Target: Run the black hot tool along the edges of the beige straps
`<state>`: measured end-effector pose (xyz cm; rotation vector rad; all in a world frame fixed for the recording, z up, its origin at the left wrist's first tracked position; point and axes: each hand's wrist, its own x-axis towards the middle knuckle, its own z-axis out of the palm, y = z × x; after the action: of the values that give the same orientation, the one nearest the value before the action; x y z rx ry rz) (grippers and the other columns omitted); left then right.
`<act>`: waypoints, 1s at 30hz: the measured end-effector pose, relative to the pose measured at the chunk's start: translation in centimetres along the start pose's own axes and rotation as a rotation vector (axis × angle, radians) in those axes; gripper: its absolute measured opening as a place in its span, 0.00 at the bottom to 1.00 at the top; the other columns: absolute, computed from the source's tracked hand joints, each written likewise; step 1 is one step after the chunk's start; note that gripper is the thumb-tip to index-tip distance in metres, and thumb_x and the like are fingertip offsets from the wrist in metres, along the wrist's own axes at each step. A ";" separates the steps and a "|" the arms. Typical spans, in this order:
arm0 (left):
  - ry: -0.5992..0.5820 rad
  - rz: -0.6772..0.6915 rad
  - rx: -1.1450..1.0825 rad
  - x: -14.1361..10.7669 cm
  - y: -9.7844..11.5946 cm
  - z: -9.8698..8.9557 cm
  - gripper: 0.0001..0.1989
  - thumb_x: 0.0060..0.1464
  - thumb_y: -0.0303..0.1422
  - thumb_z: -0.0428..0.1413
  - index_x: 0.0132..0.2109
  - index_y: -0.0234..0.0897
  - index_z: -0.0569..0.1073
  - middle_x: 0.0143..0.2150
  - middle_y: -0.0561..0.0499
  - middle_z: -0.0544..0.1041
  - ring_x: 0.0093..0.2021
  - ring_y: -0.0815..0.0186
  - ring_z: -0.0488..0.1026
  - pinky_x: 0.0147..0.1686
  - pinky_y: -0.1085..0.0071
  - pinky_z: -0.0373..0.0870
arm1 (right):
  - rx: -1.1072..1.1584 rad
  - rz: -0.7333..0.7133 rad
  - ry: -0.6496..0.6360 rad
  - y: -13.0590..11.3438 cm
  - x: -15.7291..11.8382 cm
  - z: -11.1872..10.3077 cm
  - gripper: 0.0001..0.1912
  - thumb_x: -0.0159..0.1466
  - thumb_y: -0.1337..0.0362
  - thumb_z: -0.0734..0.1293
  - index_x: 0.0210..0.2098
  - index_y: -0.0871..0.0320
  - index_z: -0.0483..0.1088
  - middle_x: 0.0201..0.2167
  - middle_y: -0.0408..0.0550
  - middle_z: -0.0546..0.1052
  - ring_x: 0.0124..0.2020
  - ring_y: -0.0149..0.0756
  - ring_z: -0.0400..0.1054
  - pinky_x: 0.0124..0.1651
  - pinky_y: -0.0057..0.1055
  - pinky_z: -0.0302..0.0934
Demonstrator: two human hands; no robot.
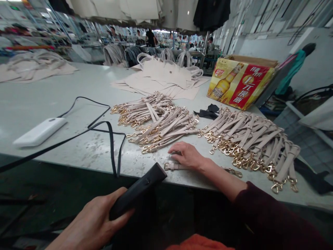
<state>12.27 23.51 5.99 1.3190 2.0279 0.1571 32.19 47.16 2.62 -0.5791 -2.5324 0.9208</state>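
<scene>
My left hand (pixel 101 217) is wrapped round a black oblong object (pixel 140 187) with a small knob on its side; its exact kind is unclear. The object's far end points up toward the table edge. Over the table's front edge, my right hand (pixel 188 155) has loosely bent fingers, with nothing visible held in them. A single beige strap (pixel 178 166) with a gold buckle and a clip lies beneath that hand and wrist. Just beyond is a pile of beige straps (pixel 158 125) with gold clips. A second strap pile (pixel 249 139) spreads out to the right.
A white power bank (pixel 40 132) with a black cord (pixel 110 139) lies at the left. Beige bag panels (pixel 161 74) with handles are stacked behind the straps. A beer carton (pixel 240 83) stands at the back right, near black scraps (pixel 208 111). Fabric pieces (pixel 140 10) hang overhead.
</scene>
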 end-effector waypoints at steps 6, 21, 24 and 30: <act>-0.079 -0.001 0.098 0.7 2.2 -2.5 0.11 0.56 0.40 0.49 0.36 0.40 0.71 0.27 0.56 0.75 0.29 0.65 0.73 0.28 0.76 0.60 | -0.128 0.004 0.014 0.3 -3.9 1.2 0.09 0.59 0.67 0.73 0.40 0.58 0.76 0.38 0.49 0.78 0.43 0.40 0.68 0.48 0.36 0.61; -0.082 0.040 0.395 2.5 5.6 -5.5 0.12 0.52 0.38 0.52 0.41 0.41 0.75 0.34 0.47 0.80 0.36 0.55 0.78 0.34 0.68 0.62 | -0.014 -0.008 -0.026 1.2 -3.7 1.7 0.07 0.59 0.69 0.74 0.37 0.55 0.79 0.34 0.46 0.77 0.39 0.37 0.69 0.43 0.34 0.57; -0.064 0.049 0.404 2.5 5.9 -5.4 0.13 0.52 0.39 0.52 0.42 0.41 0.75 0.34 0.46 0.80 0.37 0.55 0.78 0.35 0.68 0.63 | 0.003 -0.001 -0.028 1.1 -3.7 1.6 0.07 0.59 0.70 0.73 0.37 0.56 0.79 0.33 0.46 0.77 0.39 0.37 0.69 0.43 0.34 0.57; -0.152 0.032 0.247 2.7 5.0 -5.8 0.10 0.53 0.37 0.50 0.36 0.40 0.74 0.26 0.55 0.76 0.27 0.65 0.73 0.27 0.75 0.59 | -0.010 -0.016 -0.027 1.3 -3.7 1.7 0.07 0.59 0.69 0.74 0.38 0.56 0.79 0.34 0.46 0.77 0.39 0.37 0.69 0.43 0.34 0.57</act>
<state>11.83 29.67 11.24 1.4665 1.9431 -0.1802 34.80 45.36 -0.18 -0.5518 -2.5637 0.9168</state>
